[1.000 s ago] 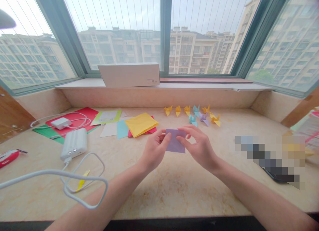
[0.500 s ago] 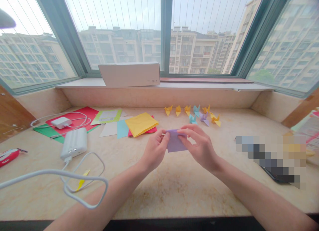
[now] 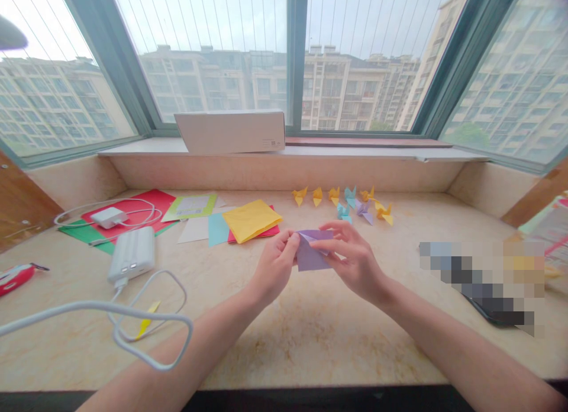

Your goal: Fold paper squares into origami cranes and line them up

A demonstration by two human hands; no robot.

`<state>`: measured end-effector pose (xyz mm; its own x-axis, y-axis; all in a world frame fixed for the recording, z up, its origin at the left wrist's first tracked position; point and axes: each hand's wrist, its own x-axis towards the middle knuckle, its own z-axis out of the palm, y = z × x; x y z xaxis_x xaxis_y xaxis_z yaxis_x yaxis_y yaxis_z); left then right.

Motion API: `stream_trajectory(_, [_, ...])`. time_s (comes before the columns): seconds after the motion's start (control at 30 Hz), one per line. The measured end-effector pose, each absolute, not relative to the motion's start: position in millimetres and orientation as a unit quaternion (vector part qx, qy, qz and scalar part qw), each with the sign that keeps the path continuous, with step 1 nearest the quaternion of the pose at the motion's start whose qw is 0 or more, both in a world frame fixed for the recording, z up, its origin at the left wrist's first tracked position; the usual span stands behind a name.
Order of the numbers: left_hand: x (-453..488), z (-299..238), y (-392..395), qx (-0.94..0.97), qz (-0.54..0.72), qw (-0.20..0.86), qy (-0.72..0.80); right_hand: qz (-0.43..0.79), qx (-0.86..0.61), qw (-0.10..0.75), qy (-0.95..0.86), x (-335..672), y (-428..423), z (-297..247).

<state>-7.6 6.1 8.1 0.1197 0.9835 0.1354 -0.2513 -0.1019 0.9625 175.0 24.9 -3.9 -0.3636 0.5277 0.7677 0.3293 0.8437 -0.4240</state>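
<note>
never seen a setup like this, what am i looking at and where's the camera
There's no machine: these are a person's two bare hands, seen from a camera worn on that person's head, facing forward and down. The left hand pinches a piece of folded purple paper; the right hand has its fingers on it, though how firmly isn't clear. The counter runs below a window. Beyond the hands stand small folded paper birds. To the left lie coloured papers and a white block with a cable. On the right, a dark object is mostly blurred out.
</note>
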Motion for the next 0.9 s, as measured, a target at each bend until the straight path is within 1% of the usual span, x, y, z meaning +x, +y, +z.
stream_trajectory(0.23, [-8, 7, 7, 0.477, 0.550, 0.587, 0.353, 0.124, -0.250, 0.503, -0.818, 175, 24, -2])
stream_trajectory(0.43, [-10, 7, 7, 0.496, 0.546, 0.580, 0.347, 0.127, -0.262, 0.504, -0.813, 173, 23, 0])
stream_trajectory(0.6, [-9, 7, 8, 0.520, 0.543, 0.545, 0.370, 0.141, -0.331, 0.524, -0.772, 170, 24, 2])
stream_trajectory(0.73, [-10, 7, 10, 0.495, 0.560, 0.541, 0.385, 0.158, -0.369, 0.526, -0.750, 170, 24, 5])
stream_trajectory(0.8, [-11, 7, 11, 0.474, 0.568, 0.554, 0.381, 0.150, -0.385, 0.528, -0.742, 171, 25, 6])
stream_trajectory(0.9, [-12, 8, 11, 0.451, 0.565, 0.603, 0.337, 0.163, -0.420, 0.544, -0.708, 171, 25, 6])
